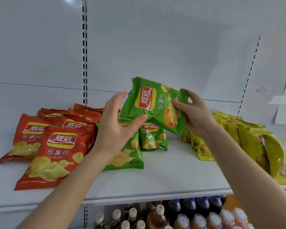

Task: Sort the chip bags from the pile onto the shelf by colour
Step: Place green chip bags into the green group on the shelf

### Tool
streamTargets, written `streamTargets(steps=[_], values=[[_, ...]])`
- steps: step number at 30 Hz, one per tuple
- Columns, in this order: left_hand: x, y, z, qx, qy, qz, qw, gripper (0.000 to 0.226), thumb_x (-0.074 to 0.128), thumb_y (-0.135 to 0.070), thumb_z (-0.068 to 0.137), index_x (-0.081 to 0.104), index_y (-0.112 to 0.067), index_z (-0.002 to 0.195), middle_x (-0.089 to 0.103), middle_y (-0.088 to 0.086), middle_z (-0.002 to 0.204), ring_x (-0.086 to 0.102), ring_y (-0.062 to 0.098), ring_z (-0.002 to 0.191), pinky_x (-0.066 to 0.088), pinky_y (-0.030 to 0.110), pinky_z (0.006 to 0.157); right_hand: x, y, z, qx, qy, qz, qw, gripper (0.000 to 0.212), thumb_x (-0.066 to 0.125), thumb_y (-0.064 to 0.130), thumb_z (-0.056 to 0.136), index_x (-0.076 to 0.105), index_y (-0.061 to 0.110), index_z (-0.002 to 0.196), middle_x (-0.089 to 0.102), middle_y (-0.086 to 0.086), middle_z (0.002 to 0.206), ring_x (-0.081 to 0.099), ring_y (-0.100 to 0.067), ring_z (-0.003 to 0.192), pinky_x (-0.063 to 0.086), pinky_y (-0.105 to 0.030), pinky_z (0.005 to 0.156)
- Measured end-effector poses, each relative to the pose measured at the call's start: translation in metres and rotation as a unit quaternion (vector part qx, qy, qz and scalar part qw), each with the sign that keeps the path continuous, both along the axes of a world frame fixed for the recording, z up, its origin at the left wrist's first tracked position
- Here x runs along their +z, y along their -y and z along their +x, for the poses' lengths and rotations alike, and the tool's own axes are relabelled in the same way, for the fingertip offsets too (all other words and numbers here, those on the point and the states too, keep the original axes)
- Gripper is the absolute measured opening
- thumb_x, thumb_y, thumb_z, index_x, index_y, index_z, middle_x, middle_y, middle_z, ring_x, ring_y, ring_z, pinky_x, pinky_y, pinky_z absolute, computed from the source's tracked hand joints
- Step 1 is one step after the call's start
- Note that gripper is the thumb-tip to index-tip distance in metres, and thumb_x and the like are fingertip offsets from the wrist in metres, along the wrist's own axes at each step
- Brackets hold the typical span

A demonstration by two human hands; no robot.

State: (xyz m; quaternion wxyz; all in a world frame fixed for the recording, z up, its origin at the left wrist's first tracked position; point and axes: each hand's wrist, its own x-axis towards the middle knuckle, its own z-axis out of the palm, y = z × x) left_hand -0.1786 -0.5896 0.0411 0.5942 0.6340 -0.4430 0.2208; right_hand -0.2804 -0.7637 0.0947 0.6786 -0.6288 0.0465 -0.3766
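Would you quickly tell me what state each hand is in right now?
Left hand: open, fingers straight, thumb against the green chip bag.
Right hand: pinching that bag by its sealed end.

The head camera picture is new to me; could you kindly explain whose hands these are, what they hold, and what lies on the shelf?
There is no machine here. One camera worn on a person's head looks forward and down at their two bare hands. The right hand pinches a green chip bag by its sealed end, up above the shelf. The left hand is open, with its thumb at the bag's lower edge. On the shelf lie red bags to the left, more green bags in the middle and yellow bags to the right. Bottles stand on the level below.
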Motion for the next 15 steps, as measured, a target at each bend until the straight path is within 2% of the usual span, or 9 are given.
streamTargets(steps=[2,4,6,8,10,11,12,15], values=[[0.006,0.000,-0.002,-0.064,-0.152,-0.030,0.986,0.070,0.073,-0.048,0.075,0.041,-0.027,0.134,0.048,-0.011,0.128,0.050,0.009,0.119,0.048,0.030,0.093,-0.006,-0.001,0.000,0.032,0.014,-0.003,0.999,0.034,0.057,-0.001,0.087,0.049,0.019,0.113,0.068,-0.003,0.084,0.067,-0.015,0.070,0.056,-0.033,0.073],[0.008,0.003,0.001,-0.150,-0.237,-0.051,0.959,0.049,0.070,-0.022,0.081,0.048,-0.022,0.125,0.060,-0.003,0.115,0.067,0.015,0.098,0.058,0.030,0.073,-0.011,-0.001,0.001,0.051,0.015,-0.006,0.999,0.032,0.056,-0.001,0.088,0.050,0.019,0.112,0.067,-0.002,0.082,0.066,-0.014,0.072,0.057,-0.030,0.071],[0.008,0.002,0.003,-0.163,-0.220,-0.051,0.960,0.039,0.067,-0.007,0.083,0.052,-0.022,0.117,0.066,0.001,0.106,0.070,0.014,0.085,0.059,0.028,0.065,-0.016,-0.001,0.001,0.038,0.000,-0.020,0.999,0.038,0.056,-0.002,0.087,0.047,0.015,0.120,0.065,-0.004,0.088,0.064,-0.014,0.075,0.056,-0.027,0.070],[0.006,0.000,0.006,-0.148,-0.174,-0.042,0.973,0.038,0.066,-0.003,0.083,0.054,-0.028,0.108,0.066,-0.006,0.100,0.070,0.011,0.083,0.059,0.027,0.065,-0.017,0.004,-0.001,-0.061,-0.033,-0.123,0.990,0.048,0.062,0.002,0.085,0.043,0.013,0.128,0.062,-0.005,0.100,0.062,-0.013,0.085,0.054,-0.019,0.072],[0.009,-0.001,0.009,-0.119,-0.127,-0.014,0.985,0.039,0.068,-0.003,0.082,0.057,-0.031,0.106,0.065,-0.013,0.099,0.068,0.007,0.086,0.058,0.025,0.069,-0.012,0.006,-0.003,-0.160,-0.051,-0.250,0.953,0.056,0.069,0.014,0.082,0.042,0.015,0.131,0.057,-0.001,0.116,0.056,-0.009,0.102,0.046,-0.010,0.077],[0.012,-0.001,0.010,-0.108,-0.105,0.002,0.989,0.039,0.069,-0.003,0.081,0.058,-0.030,0.107,0.064,-0.015,0.100,0.067,0.003,0.086,0.057,0.021,0.070,-0.007,0.005,-0.004,-0.169,-0.054,-0.286,0.942,0.058,0.070,0.020,0.081,0.041,0.016,0.132,0.056,0.000,0.118,0.055,-0.008,0.106,0.043,-0.009,0.079],[0.014,0.000,0.010,-0.104,-0.091,0.011,0.990,0.040,0.070,-0.002,0.081,0.059,-0.030,0.108,0.064,-0.015,0.099,0.066,-0.002,0.084,0.055,0.016,0.068,-0.001,0.003,-0.004,-0.152,-0.061,-0.306,0.938,0.058,0.070,0.025,0.081,0.042,0.015,0.131,0.060,-0.001,0.116,0.058,-0.008,0.104,0.044,-0.011,0.079],[0.023,0.005,0.006,-0.129,-0.080,0.016,0.988,0.043,0.069,0.003,0.080,0.058,-0.033,0.101,0.062,-0.016,0.095,0.063,-0.011,0.077,0.049,0.008,0.062,0.010,-0.005,-0.002,-0.097,-0.074,-0.323,0.938,0.049,0.069,0.027,0.082,0.048,0.016,0.125,0.069,-0.001,0.094,0.067,-0.005,0.077,0.054,-0.017,0.069]])
